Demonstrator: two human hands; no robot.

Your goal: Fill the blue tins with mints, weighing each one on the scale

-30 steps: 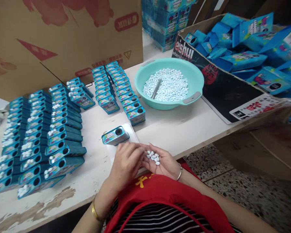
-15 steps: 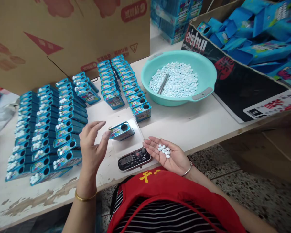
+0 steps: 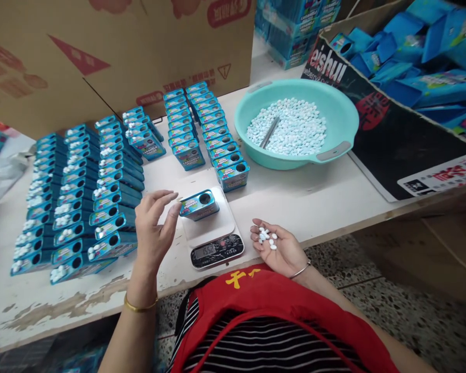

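A blue printed tin with a round dark hole in its top lies on the white plate of a kitchen scale, whose display is lit. Beside the tin's left end is my left hand, thumb and fingers apart; the thumb tip is close to the tin's edge, and I cannot tell whether it touches. To the right of the scale, my right hand is turned palm up with fingers slightly curled. Several small white candies rest in it, towards the fingers.
Rows of similar tins stand at left, many with white candies on top. More tins stand behind the scale. A turquoise basin holds white candies and a metal tool. Cartons stand behind; one at right contains blue tins.
My right hand has moved away from the scale to the right, its fingers curling more and the candies now nearer the fingers. The scale's digits have changed. My left hand stays by the tin.
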